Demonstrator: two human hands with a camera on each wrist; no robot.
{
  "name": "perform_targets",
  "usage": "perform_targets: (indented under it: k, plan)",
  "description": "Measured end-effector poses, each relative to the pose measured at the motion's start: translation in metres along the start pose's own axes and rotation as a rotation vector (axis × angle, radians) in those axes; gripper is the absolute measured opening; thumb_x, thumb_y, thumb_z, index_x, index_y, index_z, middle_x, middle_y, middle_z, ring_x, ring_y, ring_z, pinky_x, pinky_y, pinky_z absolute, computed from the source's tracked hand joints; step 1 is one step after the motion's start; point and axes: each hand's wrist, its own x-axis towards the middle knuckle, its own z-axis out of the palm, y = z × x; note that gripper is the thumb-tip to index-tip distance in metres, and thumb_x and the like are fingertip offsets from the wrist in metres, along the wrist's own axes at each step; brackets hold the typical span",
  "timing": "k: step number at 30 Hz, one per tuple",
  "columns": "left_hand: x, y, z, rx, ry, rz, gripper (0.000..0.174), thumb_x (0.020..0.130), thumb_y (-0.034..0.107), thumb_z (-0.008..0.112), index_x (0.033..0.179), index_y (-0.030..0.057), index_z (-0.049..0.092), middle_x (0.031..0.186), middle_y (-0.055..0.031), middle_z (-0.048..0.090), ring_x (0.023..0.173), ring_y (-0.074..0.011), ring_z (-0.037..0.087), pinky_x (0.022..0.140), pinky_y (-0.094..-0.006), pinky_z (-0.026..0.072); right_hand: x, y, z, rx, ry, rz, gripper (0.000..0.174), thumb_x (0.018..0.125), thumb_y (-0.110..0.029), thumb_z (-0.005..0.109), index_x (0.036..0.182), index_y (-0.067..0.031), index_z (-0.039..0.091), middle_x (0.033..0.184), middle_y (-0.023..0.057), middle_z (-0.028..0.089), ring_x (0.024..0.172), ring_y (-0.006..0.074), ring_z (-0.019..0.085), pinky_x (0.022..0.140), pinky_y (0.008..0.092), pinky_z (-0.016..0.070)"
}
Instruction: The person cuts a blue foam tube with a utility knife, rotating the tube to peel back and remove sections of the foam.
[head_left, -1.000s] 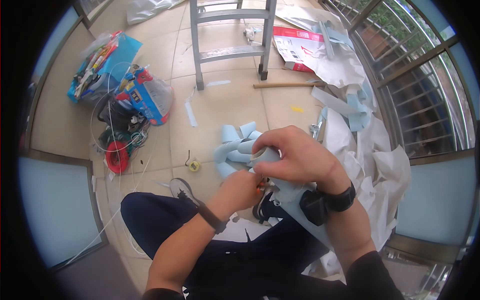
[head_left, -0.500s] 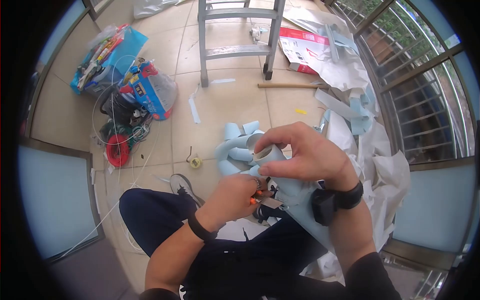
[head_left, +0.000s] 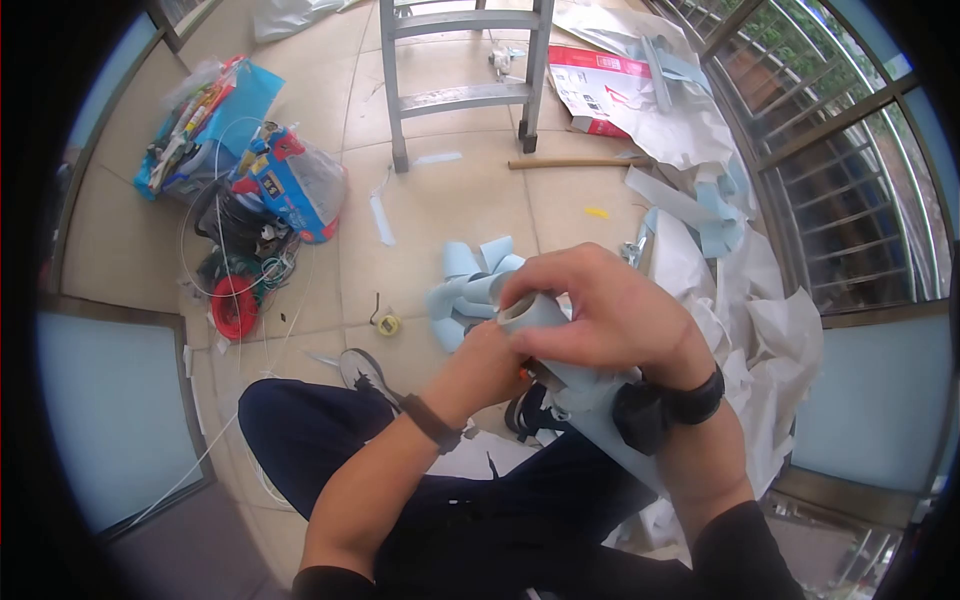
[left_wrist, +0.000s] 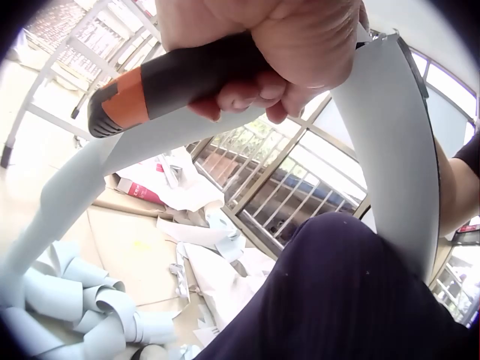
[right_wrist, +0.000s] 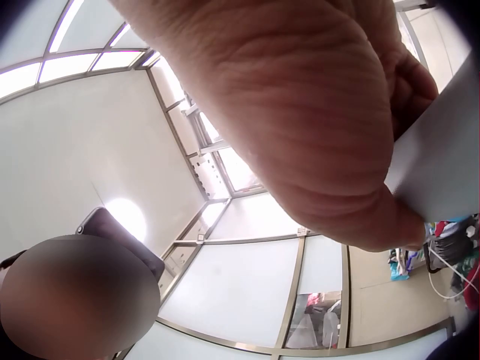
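The right hand [head_left: 610,310] grips the end of a pale blue roll [head_left: 543,315], thumb and fingers curled round it. Close below the open end of the roll, the left hand [head_left: 478,368] is curled round a tool whose black and orange handle [left_wrist: 191,81] shows plainly in the left wrist view; its working end is hidden. A pale blue strip [left_wrist: 157,142] passes behind the left hand [left_wrist: 300,45] and drops to a heap of curled strips [left_wrist: 101,307] on the floor. In the right wrist view, the right hand [right_wrist: 300,120] lies against the pale blue surface [right_wrist: 446,154].
Ahead stands a metal ladder [head_left: 465,97]. Bags of supplies [head_left: 300,190] and a red coil [head_left: 234,308] lie at the left. Crumpled white sheets [head_left: 740,340] cover the right side, near a brown tube [head_left: 575,163]. A small yellow tape measure [head_left: 388,325] rests on the floor.
The left hand has moved up and forward, close against the roll, covering more of the tool. The right hand keeps its grip, and the head view has shifted slightly.
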Motion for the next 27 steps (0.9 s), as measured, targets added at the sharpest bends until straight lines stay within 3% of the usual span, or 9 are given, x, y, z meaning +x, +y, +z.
perform_targets:
  k: [2,3,5,6,7,9,16,22,27]
  plan:
    - [-0.005,-0.028,0.026,0.088,-0.085,-0.149,0.025,0.076,0.013,0.073,0.101,0.0110,0.072,0.097,-0.0147,0.072,0.095,-0.0371,0.069,0.079,-0.0491,0.0557,0.002,0.000,0.000,0.009,-0.026,0.144,0.032,0.079,-0.019,0.081,0.104,-0.0008,0.072,0.096,0.0145,0.074,0.088,0.0295,0.071,0.079,0.0344,0.0542]
    - [-0.011,-0.040,0.023,-0.373,0.111,-0.079,0.029,0.078,0.019,0.074,0.107,0.0122,0.072,0.099,-0.0152,0.073,0.096,-0.0356,0.070,0.081,-0.0474,0.0561,0.005,-0.005,0.005,0.000,-0.034,0.126,0.032,0.079,-0.019,0.081,0.104,-0.0008,0.072,0.096,0.0145,0.074,0.088,0.0295,0.071,0.079,0.0344,0.0542]
    - [-0.018,-0.058,0.038,-1.419,0.070,-0.637,0.036,0.079,0.025,0.075,0.112,0.0115,0.072,0.102,-0.0149,0.074,0.096,-0.0356,0.071,0.084,-0.0457,0.0560,0.002,-0.016,0.020,0.154,-0.173,-0.145,0.032,0.079,-0.020,0.081,0.103,-0.0008,0.072,0.096,0.0144,0.074,0.087,0.0302,0.071,0.079,0.0347,0.0537]
    - [-0.002,-0.064,0.051,-0.922,0.198,-0.241,0.035,0.083,0.025,0.073,0.113,0.0067,0.071,0.101,-0.0165,0.074,0.096,-0.0376,0.072,0.083,-0.0444,0.0566,0.003,-0.014,0.019,0.169,-0.162,-0.039,0.031,0.079,-0.019,0.081,0.103,-0.0006,0.072,0.096,0.0143,0.074,0.088,0.0296,0.070,0.080,0.0349,0.0531]
    - [-0.012,-0.069,0.053,-0.922,0.186,-0.247,0.035,0.083,0.025,0.073,0.113,0.0067,0.071,0.101,-0.0165,0.074,0.096,-0.0376,0.072,0.083,-0.0444,0.0566,0.003,-0.006,0.017,0.078,-0.085,-0.042,0.031,0.079,-0.019,0.081,0.104,-0.0005,0.073,0.096,0.0133,0.074,0.089,0.0261,0.070,0.081,0.0343,0.0523]
    - [-0.033,-0.052,0.025,0.199,-0.227,-0.366,0.022,0.089,0.024,0.069,0.100,0.0053,0.073,0.088,-0.0196,0.073,0.089,-0.0399,0.071,0.077,-0.0476,0.0558,0.006,0.000,0.005,0.099,-0.093,0.158,0.032,0.079,-0.019,0.081,0.104,-0.0009,0.073,0.094,0.0125,0.074,0.088,0.0228,0.069,0.080,0.0338,0.0520]
    - [-0.056,0.000,-0.031,0.032,-0.319,-0.477,0.023,0.092,0.023,0.072,0.102,0.0028,0.068,0.082,-0.0205,0.069,0.079,-0.0440,0.066,0.071,-0.0477,0.0509,0.011,0.010,0.002,0.129,-0.073,0.200,0.036,0.078,-0.026,0.080,0.104,-0.0019,0.074,0.085,0.0082,0.068,0.077,0.0170,0.058,0.072,0.0301,0.0478]
    - [-0.049,0.055,-0.064,-0.284,-0.289,-0.672,0.025,0.093,0.020,0.072,0.105,-0.0007,0.067,0.076,-0.0094,0.064,0.073,-0.0208,0.063,0.067,-0.0348,0.0487,0.012,0.017,0.003,0.143,-0.051,0.197,0.040,0.077,-0.032,0.078,0.103,-0.0025,0.074,0.080,0.0055,0.064,0.077,0.0152,0.057,0.071,0.0300,0.0470]
    - [-0.036,0.071,-0.062,-0.898,0.167,-0.833,0.032,0.094,0.018,0.072,0.119,0.0014,0.060,0.095,-0.0021,0.065,0.076,-0.0091,0.058,0.069,-0.0263,0.0484,0.018,0.022,0.006,0.145,-0.092,0.247,0.039,0.079,-0.032,0.077,0.103,-0.0019,0.074,0.080,0.0052,0.064,0.079,0.0146,0.058,0.075,0.0296,0.0479]
